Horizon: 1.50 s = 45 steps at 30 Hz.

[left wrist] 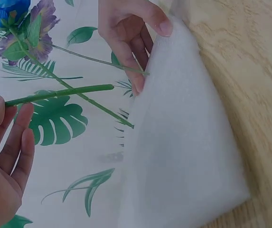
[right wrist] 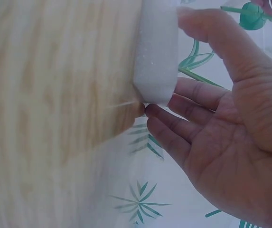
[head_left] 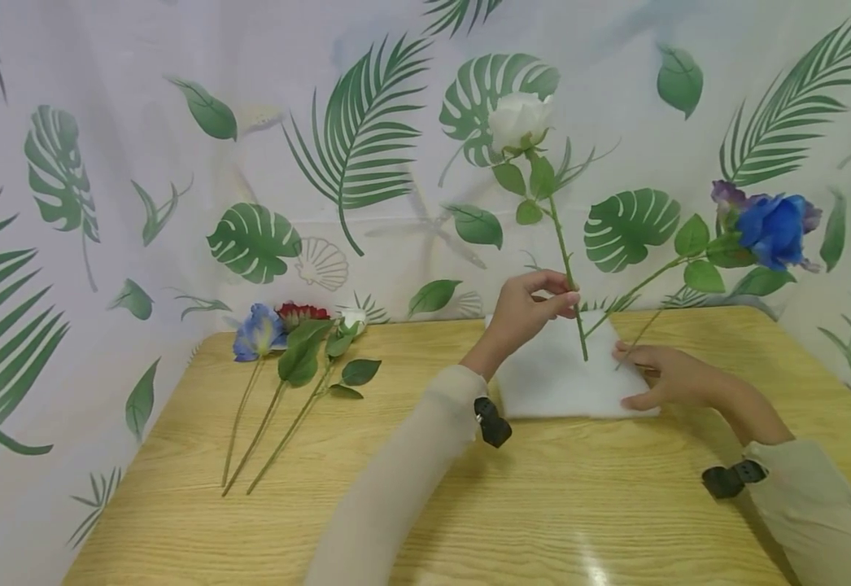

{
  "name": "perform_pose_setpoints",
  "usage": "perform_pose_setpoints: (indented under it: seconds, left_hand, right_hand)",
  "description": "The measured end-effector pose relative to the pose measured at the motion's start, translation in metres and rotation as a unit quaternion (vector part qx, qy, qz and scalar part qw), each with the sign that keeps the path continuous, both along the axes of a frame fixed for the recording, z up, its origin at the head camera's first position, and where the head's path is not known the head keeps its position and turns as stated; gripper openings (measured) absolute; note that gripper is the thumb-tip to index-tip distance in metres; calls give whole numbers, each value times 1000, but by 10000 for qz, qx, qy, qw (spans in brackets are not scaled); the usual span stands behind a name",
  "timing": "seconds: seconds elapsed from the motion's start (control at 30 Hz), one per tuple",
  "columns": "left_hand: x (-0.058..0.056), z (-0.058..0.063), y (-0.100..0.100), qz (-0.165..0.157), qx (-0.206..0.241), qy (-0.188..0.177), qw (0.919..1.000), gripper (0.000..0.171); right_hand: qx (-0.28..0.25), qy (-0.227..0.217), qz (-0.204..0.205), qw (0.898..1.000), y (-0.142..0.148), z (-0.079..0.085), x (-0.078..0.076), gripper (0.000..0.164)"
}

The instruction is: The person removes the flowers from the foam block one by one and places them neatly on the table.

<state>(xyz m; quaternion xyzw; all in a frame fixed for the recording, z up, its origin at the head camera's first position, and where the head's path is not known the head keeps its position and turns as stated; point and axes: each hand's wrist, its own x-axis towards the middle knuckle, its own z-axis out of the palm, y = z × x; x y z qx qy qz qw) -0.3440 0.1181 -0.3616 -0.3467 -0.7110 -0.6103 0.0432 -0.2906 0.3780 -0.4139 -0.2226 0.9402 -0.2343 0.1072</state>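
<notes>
My left hand [head_left: 531, 313] pinches the green stem of a white rose [head_left: 521, 122], holding it upright above a white foam block [head_left: 553, 387]. The stem's cut end [left wrist: 105, 87] hangs free of the block in the left wrist view. My right hand [head_left: 678, 376] grips the right end of the block, thumb on one side and fingers on the other, as the right wrist view [right wrist: 221, 118] shows. From the block a blue rose [head_left: 773, 232] and a purple flower [head_left: 727, 195] lean to the right; their stems meet its far side.
On the left of the wooden table [head_left: 543, 505] lie a blue flower [head_left: 257, 332], a red flower [head_left: 303, 312] and a small white rose [head_left: 352, 320], stems toward me. Behind the table hangs a leaf-patterned cloth [head_left: 396, 268].
</notes>
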Motion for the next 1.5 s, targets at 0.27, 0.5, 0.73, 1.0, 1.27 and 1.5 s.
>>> perform_pose_setpoints:
  seconds: [0.27, 0.5, 0.73, 1.0, 1.27, 1.5]
  left_hand:
    - [14, 12, -13, 117, -474, 15, 9988, 17]
    - [-1, -4, -26, 117, -738, 182, 9970, 16]
    - [5, 4, -58, 195, -1204, 347, 9919, 16]
    - [14, 13, -106, 343, -1786, 553, 9818, 15]
    - [24, 24, -156, 573, -2404, 441, 9680, 15]
    - [35, 36, -199, 644, -2955, 294, 9527, 9]
  right_hand:
    - [-93, -9, 12, 10000, 1, -1, -1, 83]
    - [18, 68, 11, 10000, 2, 0, -1, 81]
    - [-3, 18, 13, 10000, 2, 0, -2, 83]
    - [14, 12, -21, 10000, 0, 1, -1, 84]
    - [-65, -89, 15, 9999, 0, -1, -1, 86]
    - [-79, 12, 79, 9999, 1, 0, -1, 83]
